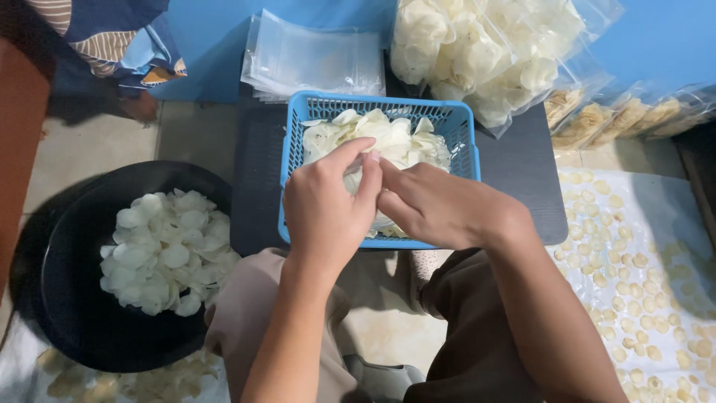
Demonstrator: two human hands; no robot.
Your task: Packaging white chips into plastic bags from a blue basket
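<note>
At 9 o'clock a black basin sits on the floor, its near rim cut off by the frame edge and partly covered by the person's knee; it holds a heap of pale round crackers, and more of the same lie blurred on a sheet below it at 7 o'clock. At 11 o'clock a patterned cloth hangs into view, with a foot beneath it too dark to make out. At 12 o'clock a stack of clear plastic bags lies on a dark board, its far edge against the blue wall. In the centre stands a blue slotted basket filled with white crackers; both hands hover over its near half and hide what lies under them. The left hand has thumb and forefinger pinched together, the right hand meets it fingertip to fingertip, and between them is a bit of something pale, too covered to tell what it is. At 1 o'clock a big clear sack of white crackers is cut off by the top edge. At 2 o'clock 3 or so small packets of browner crackers blur together. At 4 o'clock small yellowish discs are spread on a pale sheet.
</note>
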